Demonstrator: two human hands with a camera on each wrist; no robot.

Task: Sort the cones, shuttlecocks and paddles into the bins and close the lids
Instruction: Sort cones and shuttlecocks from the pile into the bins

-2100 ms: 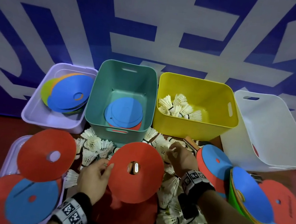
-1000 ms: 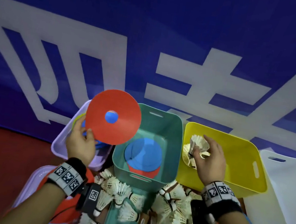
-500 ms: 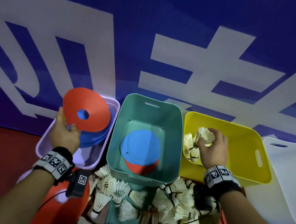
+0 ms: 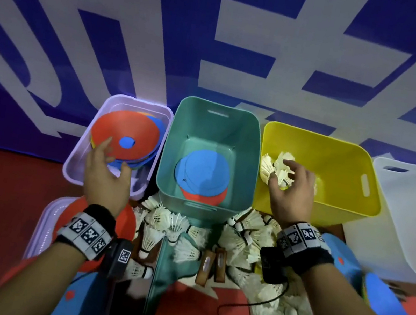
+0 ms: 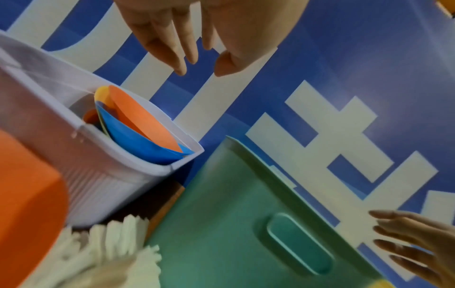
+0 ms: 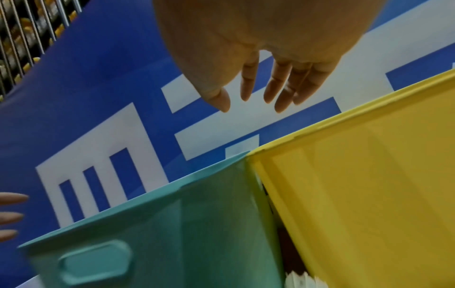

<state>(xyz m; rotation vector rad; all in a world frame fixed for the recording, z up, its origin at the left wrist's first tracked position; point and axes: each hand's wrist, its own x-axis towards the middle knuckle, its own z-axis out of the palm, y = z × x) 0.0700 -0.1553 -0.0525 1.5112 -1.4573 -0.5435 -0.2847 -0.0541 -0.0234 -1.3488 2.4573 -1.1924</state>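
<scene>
Above the lilac bin [image 4: 75, 163], the left hand [image 4: 105, 176] hangs with its fingers [image 5: 169, 52] spread and released, holding nothing; the red cone [image 4: 126, 133] lies just beyond the fingertips, on top of the stacked cones in that bin. Over the near left corner of the yellow bin [image 4: 339, 178], the right hand [image 4: 293, 195] is likewise slack, fingers [image 6: 280, 87] apart and empty, with a cluster of white shuttlecocks [image 4: 276, 168] resting in the bin just under and beyond them. Between the two hands stands the teal bin [image 4: 215, 120], with blue cones over a red one on its bottom. Nearer the person, loose shuttlecocks [image 4: 164, 221] and two wooden paddle handles [image 4: 211, 266] lie along the bins' front edges. A white bin [image 4: 404, 215] leans at the far right.
</scene>
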